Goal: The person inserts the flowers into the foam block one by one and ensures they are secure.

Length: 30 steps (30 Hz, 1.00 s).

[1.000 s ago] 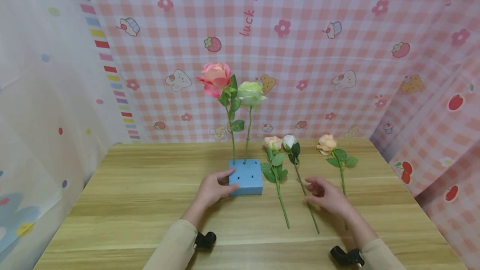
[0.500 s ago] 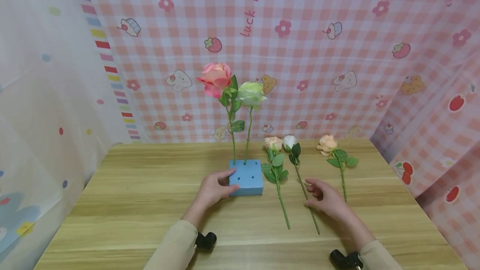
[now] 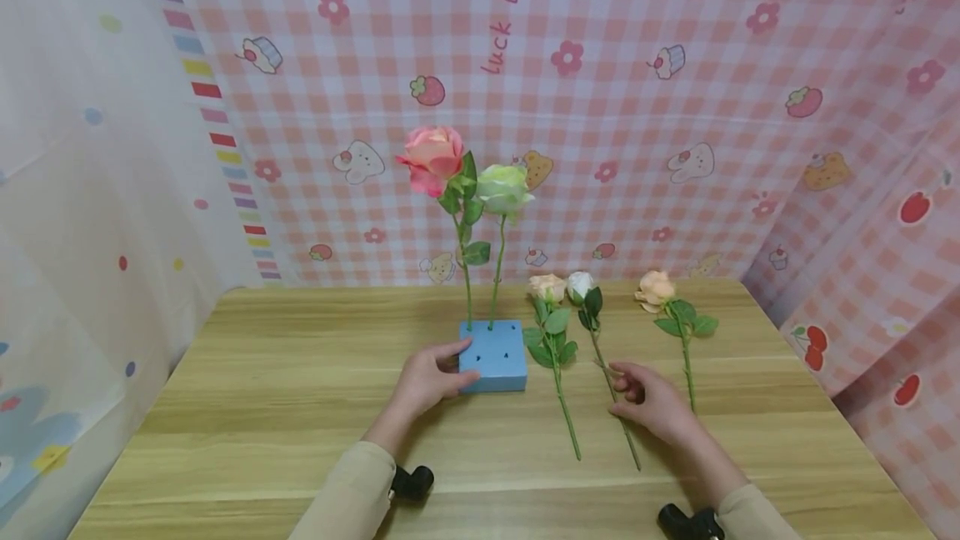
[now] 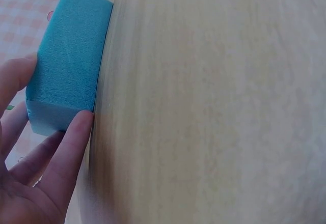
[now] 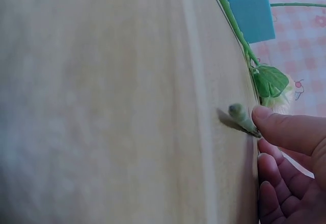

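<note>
My left hand holds the left side of a blue foam block, thumb at the front and index finger near the top. The left wrist view shows the fingertips against the block. A pink rose and a pale green rose stand upright in its back holes; other holes show on top. Right of it, my right hand pinches the stem of a white rose lying on the table. In the right wrist view its cut stem end pokes out beside the thumb.
A cream rose lies between the block and the white rose. Farther right lies a peach rose, its lower stem behind my right hand. The wooden table ends at a checked pink cloth.
My right hand has edged slightly left and its thumb and fingers have closed onto the white rose's stem. The left hand and the block stay in place.
</note>
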Available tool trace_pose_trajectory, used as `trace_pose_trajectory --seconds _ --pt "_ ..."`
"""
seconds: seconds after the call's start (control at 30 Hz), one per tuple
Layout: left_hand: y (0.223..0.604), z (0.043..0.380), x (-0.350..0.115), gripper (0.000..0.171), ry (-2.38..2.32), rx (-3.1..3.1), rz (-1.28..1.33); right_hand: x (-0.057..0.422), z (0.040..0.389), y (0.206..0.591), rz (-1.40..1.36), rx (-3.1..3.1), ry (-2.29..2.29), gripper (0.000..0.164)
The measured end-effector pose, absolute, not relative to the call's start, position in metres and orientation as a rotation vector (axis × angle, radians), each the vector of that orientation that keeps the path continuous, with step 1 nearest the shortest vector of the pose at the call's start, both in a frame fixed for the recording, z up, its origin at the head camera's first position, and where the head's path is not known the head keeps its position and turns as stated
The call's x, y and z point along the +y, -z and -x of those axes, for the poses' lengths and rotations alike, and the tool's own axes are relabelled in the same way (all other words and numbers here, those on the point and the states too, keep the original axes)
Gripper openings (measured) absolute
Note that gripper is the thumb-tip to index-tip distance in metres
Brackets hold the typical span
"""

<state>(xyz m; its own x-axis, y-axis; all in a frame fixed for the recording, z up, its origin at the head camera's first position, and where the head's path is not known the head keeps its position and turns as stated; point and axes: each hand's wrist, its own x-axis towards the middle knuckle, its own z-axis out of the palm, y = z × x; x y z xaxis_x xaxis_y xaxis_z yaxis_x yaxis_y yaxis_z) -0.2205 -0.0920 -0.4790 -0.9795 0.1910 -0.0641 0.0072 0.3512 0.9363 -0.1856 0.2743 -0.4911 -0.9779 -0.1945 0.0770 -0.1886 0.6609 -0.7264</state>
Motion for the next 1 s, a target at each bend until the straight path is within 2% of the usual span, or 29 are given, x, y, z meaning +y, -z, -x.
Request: trace_pose_trajectory --seconds 0.6,1.0 --pt "0.4818 0.2213 -0.0931 0.058 -1.689 2.453 -0.198 0.2697 0.1829 0.4882 0.267 2.904 1.172 0.044" --pt "0.4823 0.222 -0.0929 0.058 -1.697 2.447 -0.2 0.273 0.1852 0.4858 0.16 2.838 1.248 0.043"
